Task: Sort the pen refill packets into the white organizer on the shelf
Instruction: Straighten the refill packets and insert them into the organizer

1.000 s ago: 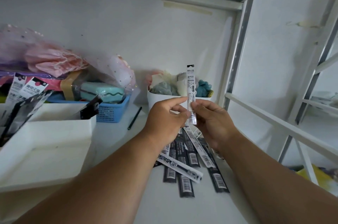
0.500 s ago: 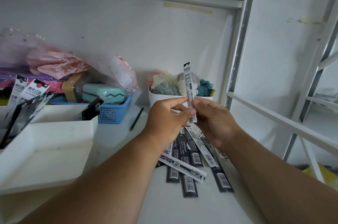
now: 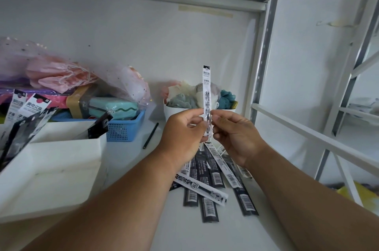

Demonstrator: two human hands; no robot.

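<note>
Glossy slim refill packet [image 3: 206, 90] upright | both hands pinch it

Both bare forearms reach up and forward from the bottom corners of the view, converging at centre. The left hand [image 3: 184, 129] and right hand [image 3: 235, 133] meet at the same height, nearly touching, backs toward the camera. On each, thumb and index finger come together in a pinch on the lower part of 1 upright packet [image 3: 206, 94], left from the left edge, right from the right. The remaining fingers of both hands curl loosely toward the palms. Both wrists are roughly straight.
</note>
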